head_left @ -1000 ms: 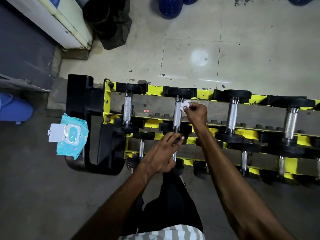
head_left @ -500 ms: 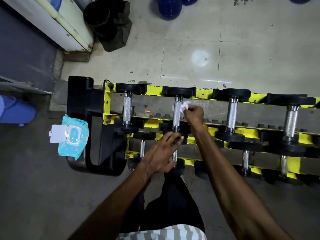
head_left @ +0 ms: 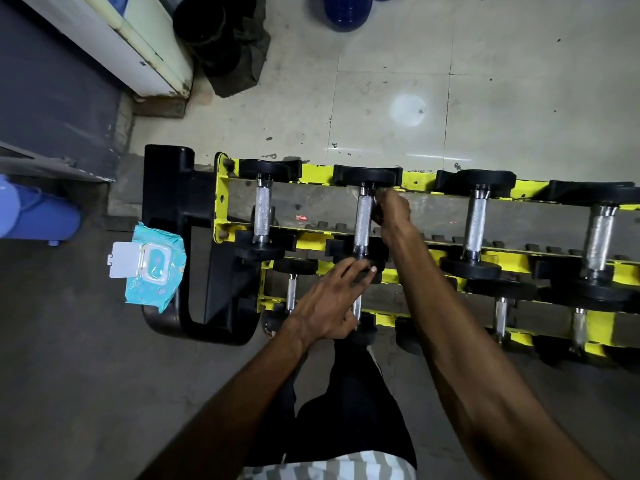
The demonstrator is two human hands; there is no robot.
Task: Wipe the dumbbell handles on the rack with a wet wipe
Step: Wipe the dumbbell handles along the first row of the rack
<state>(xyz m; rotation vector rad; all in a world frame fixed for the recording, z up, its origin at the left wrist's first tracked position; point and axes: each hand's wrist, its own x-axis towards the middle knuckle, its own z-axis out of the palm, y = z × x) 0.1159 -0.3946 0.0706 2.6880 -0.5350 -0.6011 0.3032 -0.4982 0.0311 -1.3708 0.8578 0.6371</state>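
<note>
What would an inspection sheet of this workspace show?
Surface: grey floor, pale tiles beyond the rack.
Job's things: yellow rack, two tiers of dumbbells; wipe pack, lid open, at its left end.
Clutter: black bins, blue jugs.
Hands: left hand open, fingers resting on a dumbbell's near head; right hand pinches blurred wet wipe at that dumbbell's handle.
Cables: nothing seen.
Surroundings: white cabinet, upper left.

I see a gym: a yellow two-tier rack (head_left: pixel 419 181) holds rows of black dumbbells (head_left: pixel 263 216) with metal handles, beside pale floor tiles (head_left: pixel 381 98).
</note>
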